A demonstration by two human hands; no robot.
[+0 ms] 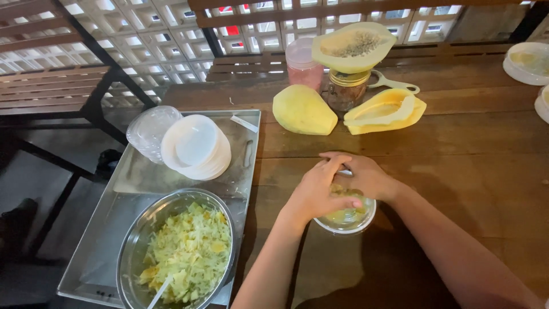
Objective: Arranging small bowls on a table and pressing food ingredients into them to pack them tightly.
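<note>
Here I stand at the wooden table point(457, 149), and at its left side lies a metal tray point(137, 177). On the tray sits a steel bowl point(134, 246) full of shredded green and yellow papaya, with a white utensil handle point(160, 292) sticking out of it. Behind the bowl there is a stack of white lids point(197, 146), and beside it a stack of clear cups point(150, 130).

At the far side of the table I see a peeled papaya piece point(303, 110), a scooped half point(384, 111), and another half with seeds point(353, 46) resting on top of a jar point(345, 91). A pink cup point(302, 64) stands just beside the jar.

The small clear tub point(346, 220) is near the middle of the table, directly under my hands, already filled with shreds. My left hand point(317, 191) is curled over its top and near rim, and my right hand point(366, 174) presses from the far side; both touch it, fingers bent down on it, not closed around it.

I judge the step is packing the portion down into the tub. The next move, I think, needs a lid from the stack, set evenly on the rim so no shreds are caught.
</note>
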